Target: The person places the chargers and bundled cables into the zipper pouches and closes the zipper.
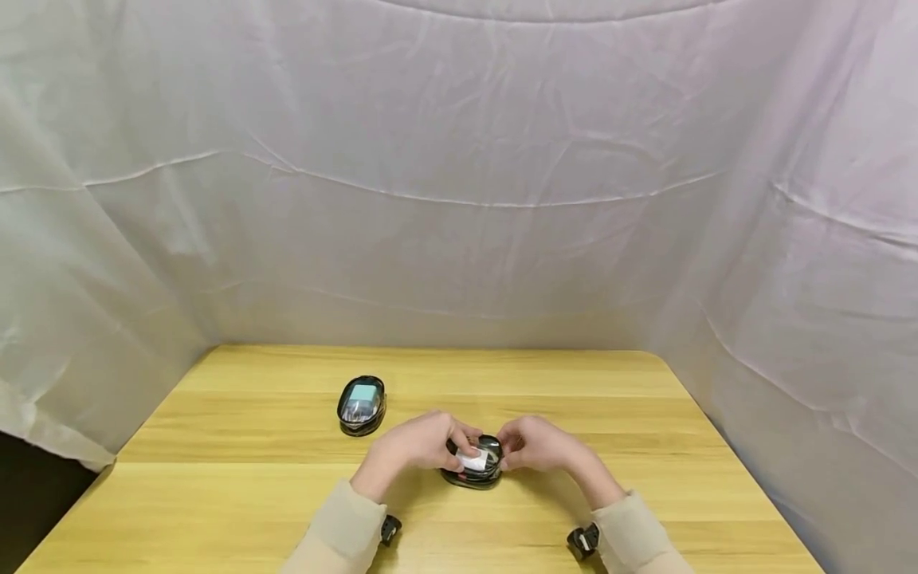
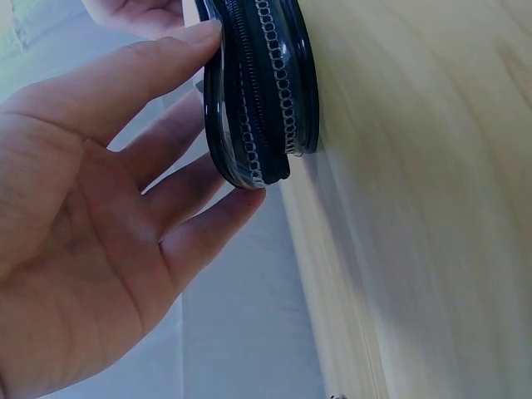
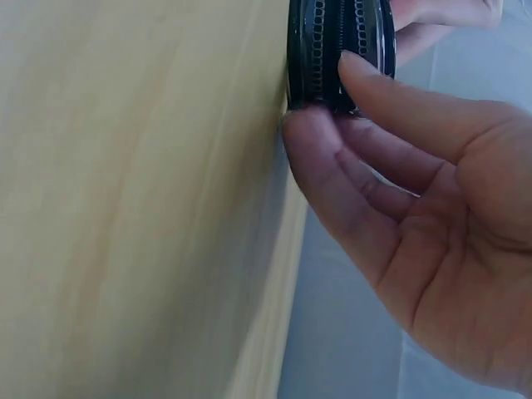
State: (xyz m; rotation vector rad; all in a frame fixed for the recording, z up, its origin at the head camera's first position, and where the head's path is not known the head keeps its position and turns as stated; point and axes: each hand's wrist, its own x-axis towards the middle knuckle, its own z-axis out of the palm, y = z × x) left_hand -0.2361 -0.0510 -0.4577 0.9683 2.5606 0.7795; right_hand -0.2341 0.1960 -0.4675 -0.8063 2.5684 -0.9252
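Observation:
A black oval zip pouch [image 1: 476,464] with a clear top and something white inside lies on the wooden table [image 1: 237,494] near its front middle. My left hand [image 1: 430,443] grips its left end and my right hand [image 1: 536,443] grips its right end. In the left wrist view the left hand [image 2: 237,116] has its fingertips [image 2: 246,198] against the pouch's zipped rim [image 2: 270,91]. In the right wrist view the right hand [image 3: 328,96] pinches the pouch's rim [image 3: 328,41] between two fingertips [image 3: 359,71]. A second, similar pouch [image 1: 362,404] with a teal item inside lies apart, to the back left.
White cloth [image 1: 459,199] hangs as a backdrop behind the table and down both sides. Black wrist-camera mounts [image 1: 584,540] sit on both beige sleeves near the table's front edge. Bare wood spreads to the left and right of the hands.

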